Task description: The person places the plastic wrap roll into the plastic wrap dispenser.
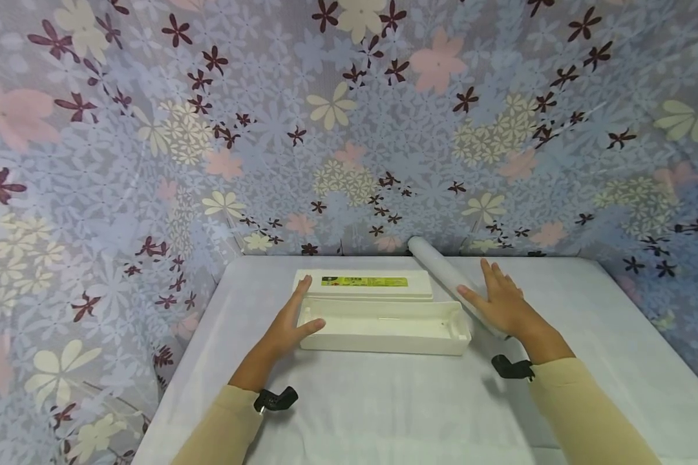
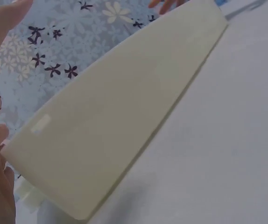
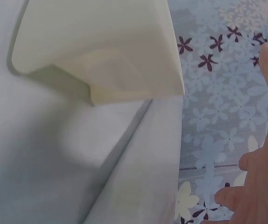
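We see an uncovered box (image 1: 378,343) lying lengthwise across a desk (image 1: 395,400) spread with softly creased white cloth. The left hand (image 1: 291,326) is at the box's left end, its grip wide, thumb held apart, clutching nothing. The right hand (image 1: 500,303) is beyond the box's right end, over a roll (image 1: 442,268); its grip is wide too, and we cannot tell whether it touches.

We judge this a laying-out step; the next move would call for fingers curling round the roll.

The box is pale cream, rectangular, thin-walled, seemingly plastic. Just behind it lies a flat, matching lid (image 1: 363,292) with a yellow-green label (image 1: 363,281). The smooth whitish cylinder slants behind the box's right end. Farther behind the box hangs flower-printed fabric (image 1: 349,148).
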The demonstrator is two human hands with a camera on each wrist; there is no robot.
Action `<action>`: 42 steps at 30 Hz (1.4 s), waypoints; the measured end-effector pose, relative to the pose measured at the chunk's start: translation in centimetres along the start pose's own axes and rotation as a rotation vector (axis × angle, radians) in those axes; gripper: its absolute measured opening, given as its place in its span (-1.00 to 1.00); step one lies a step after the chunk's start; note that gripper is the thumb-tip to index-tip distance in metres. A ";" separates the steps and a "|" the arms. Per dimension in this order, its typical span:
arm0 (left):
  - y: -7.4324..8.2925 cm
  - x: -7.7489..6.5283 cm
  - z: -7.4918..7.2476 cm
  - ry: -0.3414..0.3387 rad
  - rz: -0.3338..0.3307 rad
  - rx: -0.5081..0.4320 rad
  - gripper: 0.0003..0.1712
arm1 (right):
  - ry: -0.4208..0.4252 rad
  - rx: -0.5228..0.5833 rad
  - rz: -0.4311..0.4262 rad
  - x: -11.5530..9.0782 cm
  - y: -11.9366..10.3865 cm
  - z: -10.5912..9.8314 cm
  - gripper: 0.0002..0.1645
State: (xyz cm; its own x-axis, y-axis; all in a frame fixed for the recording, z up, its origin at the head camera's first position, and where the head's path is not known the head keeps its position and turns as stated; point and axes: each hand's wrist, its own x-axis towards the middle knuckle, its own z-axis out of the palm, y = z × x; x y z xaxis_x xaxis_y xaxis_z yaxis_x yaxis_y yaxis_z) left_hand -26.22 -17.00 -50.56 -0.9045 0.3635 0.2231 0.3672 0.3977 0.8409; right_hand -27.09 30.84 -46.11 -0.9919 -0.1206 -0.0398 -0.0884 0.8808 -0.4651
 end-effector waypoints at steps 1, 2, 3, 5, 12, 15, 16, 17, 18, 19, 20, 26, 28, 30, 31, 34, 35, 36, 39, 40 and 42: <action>0.0 -0.2 0.1 0.004 0.006 -0.002 0.14 | -0.001 0.005 0.004 0.0 0.2 -0.1 0.27; -0.1 -0.3 0.2 0.008 0.010 -0.002 0.14 | -0.003 0.010 0.009 -0.1 0.3 -0.1 0.27; -0.2 -0.4 0.3 0.014 0.018 -0.006 0.14 | -0.005 0.015 0.013 -0.1 0.5 -0.2 0.27; -0.3 -0.6 0.5 0.028 0.022 -0.014 0.15 | -0.009 0.028 0.018 -0.2 0.8 -0.3 0.27; -1.4 -1.1 0.9 0.056 -0.071 -0.105 0.12 | -0.010 0.074 0.028 -0.4 1.4 -0.5 0.27; -1.8 -1.3 1.1 0.063 -0.104 -0.143 0.12 | -0.011 0.085 0.027 -0.3 1.6 -0.5 0.27; -1.9 -1.3 1.1 0.063 -0.103 -0.157 0.13 | -0.013 0.089 0.025 -0.4 1.8 -0.5 0.26; -1.9 -1.3 1.1 0.064 -0.103 -0.170 0.14 | -0.014 0.095 0.024 -0.4 1.9 -0.5 0.26; -1.9 -1.3 1.2 0.063 -0.100 -0.182 0.15 | -0.016 0.100 0.024 -0.4 2.0 -0.4 0.25; -2.0 -1.2 1.2 0.061 -0.097 -0.193 0.16 | -0.018 0.104 0.025 -0.5 2.1 -0.4 0.25; -2.0 -1.2 1.2 0.057 -0.097 -0.202 0.18 | -0.019 0.108 0.025 -0.6 2.3 -0.4 0.25; -2.1 -1.2 1.3 0.048 -0.114 -0.245 0.25 | -0.021 0.114 0.035 -0.8 2.9 -0.2 0.25; -2.1 -1.3 1.4 0.040 -0.120 -0.276 0.28 | -0.022 0.115 0.040 -0.8 3.0 -0.1 0.25; -2.3 -1.3 1.4 0.029 -0.130 -0.300 0.31 | -0.024 0.115 0.046 -0.9 3.0 0.0 0.25; -2.3 -1.3 1.4 0.026 -0.136 -0.306 0.33 | -0.028 0.120 0.048 -1.0 3.0 0.1 0.25; -2.5 -1.3 1.5 0.020 -0.158 -0.296 0.37 | -0.037 0.132 0.053 -1.1 3.1 0.2 0.26; -2.5 -1.3 1.5 0.023 -0.165 -0.281 0.38 | -0.038 0.137 0.053 -1.1 3.1 0.3 0.26; -2.5 -1.3 1.5 0.023 -0.171 -0.272 0.38 | -0.039 0.139 0.055 -1.2 3.0 0.3 0.27; -2.5 -1.3 1.5 0.018 -0.180 -0.260 0.40 | -0.036 0.142 0.061 -1.3 3.1 0.5 0.27; -2.5 -1.2 1.6 0.016 -0.183 -0.258 0.40 | -0.034 0.141 0.063 -1.4 3.1 0.5 0.28; -2.6 -1.2 1.6 0.015 -0.182 -0.259 0.41 | -0.032 0.140 0.067 -1.5 3.2 0.6 0.29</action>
State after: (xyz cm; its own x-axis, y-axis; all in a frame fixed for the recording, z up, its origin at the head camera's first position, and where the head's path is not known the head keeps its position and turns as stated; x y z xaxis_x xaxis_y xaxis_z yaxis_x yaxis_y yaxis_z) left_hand -25.74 -17.12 -53.83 -0.9541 0.2930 0.0626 0.1328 0.2264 0.9649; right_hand -25.87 33.53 -48.07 -0.9916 -0.0798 -0.1022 -0.0059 0.8153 -0.5791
